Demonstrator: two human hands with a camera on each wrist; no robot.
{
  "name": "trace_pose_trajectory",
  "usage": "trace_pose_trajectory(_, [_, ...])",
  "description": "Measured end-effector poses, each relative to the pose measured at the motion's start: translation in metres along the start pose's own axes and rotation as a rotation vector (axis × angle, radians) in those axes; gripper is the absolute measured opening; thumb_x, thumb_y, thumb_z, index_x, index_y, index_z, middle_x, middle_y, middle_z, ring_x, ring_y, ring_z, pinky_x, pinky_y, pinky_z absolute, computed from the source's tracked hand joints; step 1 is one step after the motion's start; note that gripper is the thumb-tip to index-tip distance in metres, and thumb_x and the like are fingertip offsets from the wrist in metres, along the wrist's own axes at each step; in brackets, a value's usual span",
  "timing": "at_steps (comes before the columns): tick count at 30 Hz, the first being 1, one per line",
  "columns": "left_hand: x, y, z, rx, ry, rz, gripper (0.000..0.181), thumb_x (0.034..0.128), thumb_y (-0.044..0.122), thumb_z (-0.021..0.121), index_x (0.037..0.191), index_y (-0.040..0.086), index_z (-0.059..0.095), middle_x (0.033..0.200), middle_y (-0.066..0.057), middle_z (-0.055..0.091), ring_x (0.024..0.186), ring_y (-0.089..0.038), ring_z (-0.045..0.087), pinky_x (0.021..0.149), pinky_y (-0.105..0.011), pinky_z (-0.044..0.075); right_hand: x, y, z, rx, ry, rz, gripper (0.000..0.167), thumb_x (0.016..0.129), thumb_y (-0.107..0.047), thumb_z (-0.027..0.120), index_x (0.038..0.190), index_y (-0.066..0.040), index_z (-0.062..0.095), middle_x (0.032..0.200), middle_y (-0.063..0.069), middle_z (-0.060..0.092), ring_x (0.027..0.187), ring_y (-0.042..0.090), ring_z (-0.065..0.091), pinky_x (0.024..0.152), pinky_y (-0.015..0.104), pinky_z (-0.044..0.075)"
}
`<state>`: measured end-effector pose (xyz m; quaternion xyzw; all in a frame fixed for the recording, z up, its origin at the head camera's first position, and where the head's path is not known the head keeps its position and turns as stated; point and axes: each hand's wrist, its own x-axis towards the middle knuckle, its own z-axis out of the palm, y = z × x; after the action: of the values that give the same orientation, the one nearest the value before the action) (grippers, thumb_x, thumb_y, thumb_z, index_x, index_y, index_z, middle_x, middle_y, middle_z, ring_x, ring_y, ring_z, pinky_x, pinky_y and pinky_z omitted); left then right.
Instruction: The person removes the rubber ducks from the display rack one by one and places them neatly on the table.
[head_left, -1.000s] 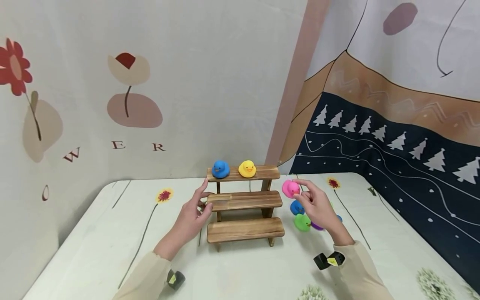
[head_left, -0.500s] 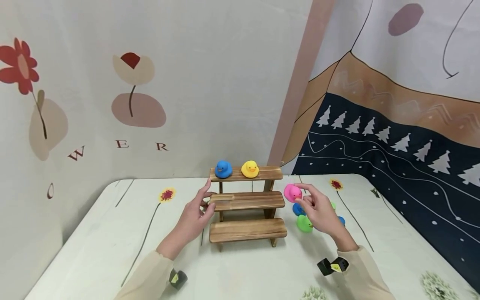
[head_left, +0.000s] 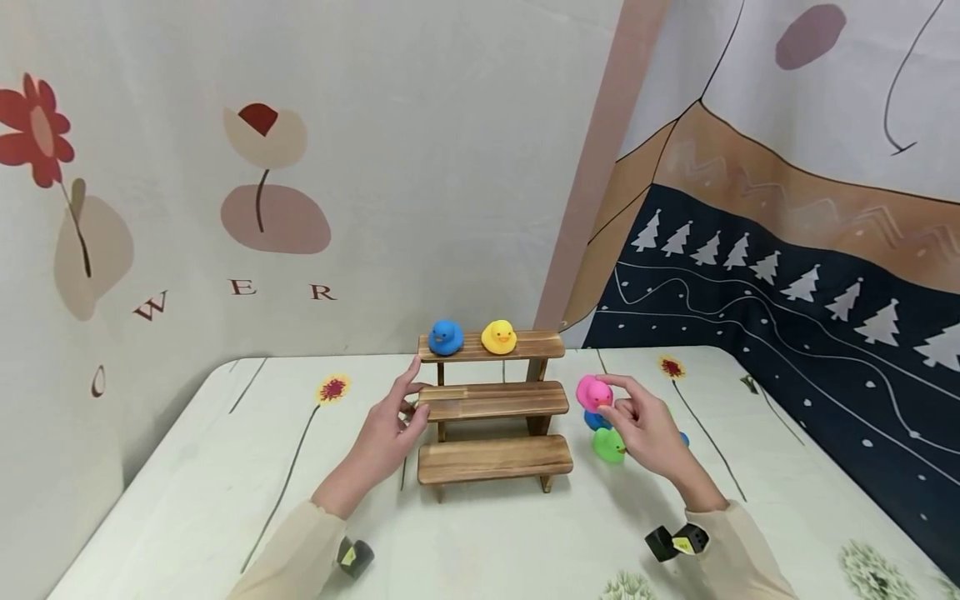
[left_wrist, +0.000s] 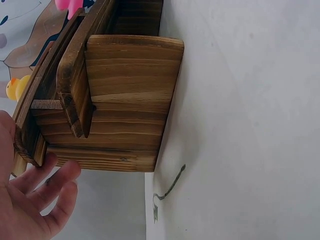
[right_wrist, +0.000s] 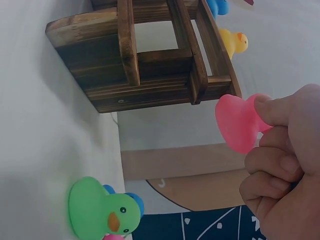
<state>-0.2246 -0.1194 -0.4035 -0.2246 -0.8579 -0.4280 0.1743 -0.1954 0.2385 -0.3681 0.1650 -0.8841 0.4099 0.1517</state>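
"What is the left hand doing?"

"It is loosely spread, thumb and fingers against the left end of the brown wooden three-step stand. A light touch should steady it; pushing might shift it."

"And on the top step?"

"A rounded, rubbery blue duck, then a rounded, rubbery yellow duck beside it."

"The bright-pink, rubbery duck?"

"In the air, just right of the stand, pinched between thumb and forefinger of the right hand. I'd carry it level, fingertips off its underside, and lift it well clear of the rubbery green duck below."

"How does the pink one look?"

"Plump and smooth, with an orange bill and tiny dark eyes. It's probably soft, so a hard squeeze could dent it."
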Motion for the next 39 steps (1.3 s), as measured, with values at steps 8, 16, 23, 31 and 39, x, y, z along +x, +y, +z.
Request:
trace_pose_trajectory(8, [0.0, -0.001, 0.0, 0.01, -0.01, -0.016, 0.069, 0.0947, 0.01, 0.058, 0.154, 0.019, 0.024, 0.127, -0.017, 0.061, 0.074, -0.011, 0.053, 0.061, -0.022, 0.047, -0.006, 0.004, 0.0, 0.0, 0.002, -0.009, 0.037, 0.089, -0.005, 0.065, 0.126, -0.002, 0.056, 0.06, -0.004, 0.033, 0.051, 0.004, 0.033, 0.047, 0.023, 0.032])
trace_pose_trajectory(16, [-0.001, 0.0, 0.0, 0.018, -0.015, -0.027, 0.069, 0.0947, 0.011, 0.058, 0.154, 0.018, 0.024, 0.127, -0.016, 0.061, 0.074, -0.01, 0.051, 0.062, -0.022, 0.046, -0.014, 0.009, -0.001, 0.006, 0.001, -0.014, 0.039, 0.089, -0.006, 0.066, 0.126, -0.001, 0.055, 0.059, -0.005, 0.032, 0.05, 0.003, 0.031, 0.045, 0.022, 0.032])
trace_pose_trajectory(23, [0.0, 0.001, -0.001, 0.02, -0.009, -0.021, 0.069, 0.0944, 0.01, 0.058, 0.153, 0.017, 0.024, 0.126, -0.016, 0.061, 0.073, -0.01, 0.052, 0.061, -0.022, 0.046, -0.015, 0.01, -0.002, 0.013, 0.005, -0.087, 0.037, 0.087, -0.002, 0.067, 0.123, 0.0, 0.057, 0.059, -0.007, 0.033, 0.051, 0.002, 0.032, 0.046, 0.023, 0.033])
trace_pose_trajectory(31, [0.001, 0.002, 0.0, 0.016, -0.01, -0.012, 0.068, 0.0946, 0.01, 0.058, 0.153, 0.017, 0.024, 0.126, -0.017, 0.061, 0.073, -0.01, 0.052, 0.061, -0.022, 0.046, -0.024, 0.02, -0.005, -0.011, -0.022, -0.091, 0.035, 0.086, 0.004, 0.066, 0.119, 0.0, 0.058, 0.061, -0.009, 0.033, 0.053, 0.0, 0.031, 0.047, 0.022, 0.032])
trace_pose_trajectory(39, [0.0, 0.001, 0.0, 0.02, -0.005, -0.006, 0.068, 0.0944, 0.01, 0.058, 0.153, 0.016, 0.024, 0.125, -0.017, 0.061, 0.073, -0.01, 0.052, 0.061, -0.022, 0.046, -0.025, 0.021, -0.009, 0.022, -0.142, -0.019, 0.035, 0.087, -0.001, 0.066, 0.121, 0.004, 0.056, 0.061, -0.009, 0.033, 0.052, 0.0, 0.03, 0.046, 0.023, 0.031])
